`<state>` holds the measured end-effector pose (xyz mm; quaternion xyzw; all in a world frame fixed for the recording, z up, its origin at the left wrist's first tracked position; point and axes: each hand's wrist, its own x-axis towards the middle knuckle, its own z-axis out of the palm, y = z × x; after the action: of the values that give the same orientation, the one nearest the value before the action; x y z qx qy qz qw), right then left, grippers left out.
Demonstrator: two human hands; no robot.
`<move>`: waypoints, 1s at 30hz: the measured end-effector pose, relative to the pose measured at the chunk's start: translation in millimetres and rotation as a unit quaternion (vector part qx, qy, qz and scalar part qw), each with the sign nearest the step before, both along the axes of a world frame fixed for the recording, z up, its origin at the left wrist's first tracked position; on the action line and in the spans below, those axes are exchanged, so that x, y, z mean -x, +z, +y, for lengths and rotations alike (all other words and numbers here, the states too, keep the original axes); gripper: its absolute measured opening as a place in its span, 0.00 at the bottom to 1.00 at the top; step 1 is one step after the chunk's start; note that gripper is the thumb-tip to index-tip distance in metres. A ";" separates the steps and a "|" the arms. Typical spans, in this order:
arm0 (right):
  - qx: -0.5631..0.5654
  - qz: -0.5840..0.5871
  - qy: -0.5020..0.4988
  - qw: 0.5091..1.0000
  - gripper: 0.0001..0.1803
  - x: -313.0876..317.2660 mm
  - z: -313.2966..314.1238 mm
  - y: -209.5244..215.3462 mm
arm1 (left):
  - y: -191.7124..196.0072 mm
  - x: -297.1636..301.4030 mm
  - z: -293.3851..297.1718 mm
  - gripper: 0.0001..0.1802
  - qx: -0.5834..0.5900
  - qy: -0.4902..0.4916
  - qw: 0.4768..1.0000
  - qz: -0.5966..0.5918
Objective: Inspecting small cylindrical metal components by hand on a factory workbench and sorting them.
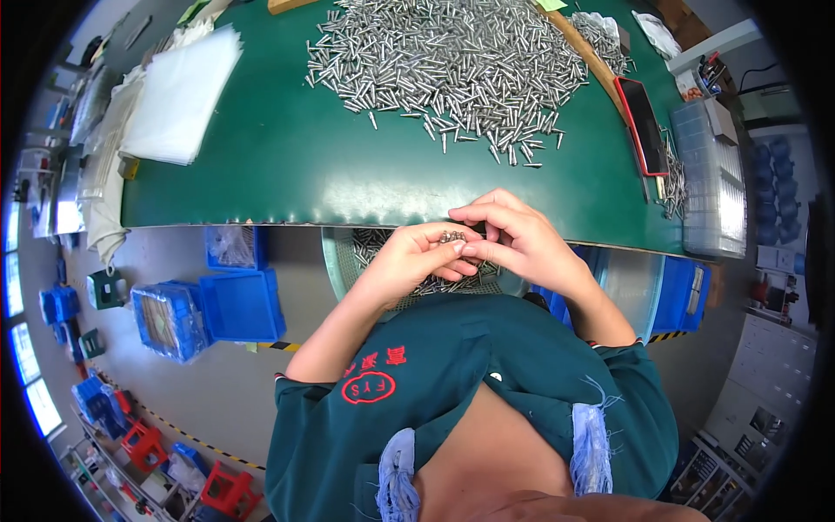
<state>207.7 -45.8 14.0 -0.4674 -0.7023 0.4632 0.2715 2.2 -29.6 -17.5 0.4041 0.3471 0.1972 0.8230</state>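
Note:
Several small silvery metal pins (451, 236) lie bunched in my left hand (413, 257), its thumb and fingers closed round them just off the table's front edge. Curled close beside it, my right hand (520, 237) has thumb and fingers bent together, almost touching the left fingertips; whatever it pinches is hidden. Beneath both hands sits a pale green basket (333, 264) holding more metal pieces, partly covered by my hands and shirt. A large heap of the same slim, tapered pins (461, 65) spreads over the green tabletop (261, 165) beyond my hands.
A wooden strip (590, 54) bounds the heap's right side. Near it lie a red-edged phone-like device (641, 126), loose pins (673, 187) and clear plastic boxes (709, 174). White sheets (184, 96) rest at the left. Blue bins (242, 304) stand on the floor below.

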 end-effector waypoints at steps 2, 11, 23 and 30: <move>0.020 0.017 -0.006 1.000 0.18 0.8 3.3 -1.8 | 3.1 2.2 5.9 0.16 -0.011 -0.004 1.000 0.008; 0.064 0.088 -0.036 0.993 0.17 5.3 9.5 -4.7 | 10.4 5.3 20.9 0.16 -0.003 -0.005 1.000 0.017; 0.071 0.133 -0.040 0.988 0.15 4.0 9.0 -5.7 | 15.5 3.6 23.0 0.15 -0.015 0.001 0.999 0.040; 0.053 0.115 -0.042 0.991 0.13 3.3 10.6 -6.7 | 21.4 3.2 25.2 0.15 -0.033 -0.019 0.997 0.064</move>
<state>204.4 -35.2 7.3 -0.4542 -0.6206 0.5382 0.3448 -1.0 -4.4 3.9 0.4489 0.3846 0.1668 0.7891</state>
